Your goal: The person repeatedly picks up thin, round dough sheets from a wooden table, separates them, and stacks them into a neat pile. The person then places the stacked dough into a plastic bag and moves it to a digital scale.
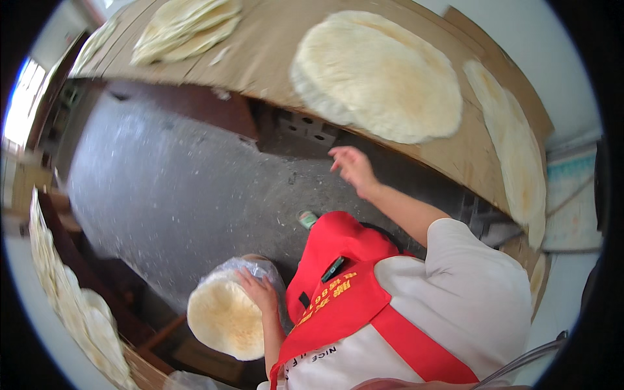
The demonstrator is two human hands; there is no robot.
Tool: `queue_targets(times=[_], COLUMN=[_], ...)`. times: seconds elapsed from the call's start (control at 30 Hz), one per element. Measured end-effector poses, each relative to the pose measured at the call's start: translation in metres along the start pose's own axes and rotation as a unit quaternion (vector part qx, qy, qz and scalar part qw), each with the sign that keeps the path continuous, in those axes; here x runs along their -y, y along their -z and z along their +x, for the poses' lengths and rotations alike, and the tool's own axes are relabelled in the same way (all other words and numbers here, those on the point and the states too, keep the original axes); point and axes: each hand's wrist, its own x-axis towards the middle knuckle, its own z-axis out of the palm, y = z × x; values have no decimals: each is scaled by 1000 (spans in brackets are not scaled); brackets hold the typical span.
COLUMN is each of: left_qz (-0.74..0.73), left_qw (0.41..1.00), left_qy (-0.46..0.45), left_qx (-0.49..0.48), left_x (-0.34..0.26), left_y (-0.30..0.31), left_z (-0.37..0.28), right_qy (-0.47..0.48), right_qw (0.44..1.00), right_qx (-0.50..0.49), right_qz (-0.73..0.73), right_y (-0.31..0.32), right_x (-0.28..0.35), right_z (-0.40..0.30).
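My left hand [257, 288] lies over the edge of a round flatbread [225, 319], its fingers on top; whether it grips the bread cannot be told. Clear plastic wrap [265, 268] shows beside and beneath that bread, and what supports it is mostly hidden. My right hand [352, 168] is in the air just off the table's near edge, blurred, with nothing in it and its fingers loosely apart. Beyond it, a thick pile of large oval flatbreads [378, 73] rests on the cardboard-covered table [263, 58], overhanging the edge slightly.
Folded flatbreads [187, 31] lie farther left on the table. Another long row of flatbread [512, 146] lies at the right, by the wall. More flatbreads [73, 297] line a surface at lower left. Grey floor [170, 195] spreads between the two surfaces. I wear a red apron [336, 312] bearing writing.
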Motion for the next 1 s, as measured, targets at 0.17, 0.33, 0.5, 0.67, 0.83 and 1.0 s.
queue_targets(times=[0.17, 0.33, 0.5, 0.67, 0.83, 1.0], left_qz=[-59, -97, -11, 32, 74, 5], left_qw=[977, 892, 796, 757, 766, 816], left_qy=[-189, -406, -581, -620, -572, -575], left_qx=[83, 170, 170, 206, 283, 62], left_x=[-170, -358, -470, -478, -505, -620], left_y=[-35, -118, -184, -213, -209, -62], left_z=[104, 191, 177, 172, 213, 296], right_qy=[166, 66, -37, -46, 5, 59], right_qw=[902, 907, 892, 942, 947, 938], right_qx=[-398, -374, -247, -213, -268, -316], right_qz=[-28, 179, 377, 256, 177, 131], right_y=[191, 262, 287, 294, 278, 253], right_x=[-4, -7, 16, 18, 23, 10], right_z=[35, 41, 18, 19, 18, 22])
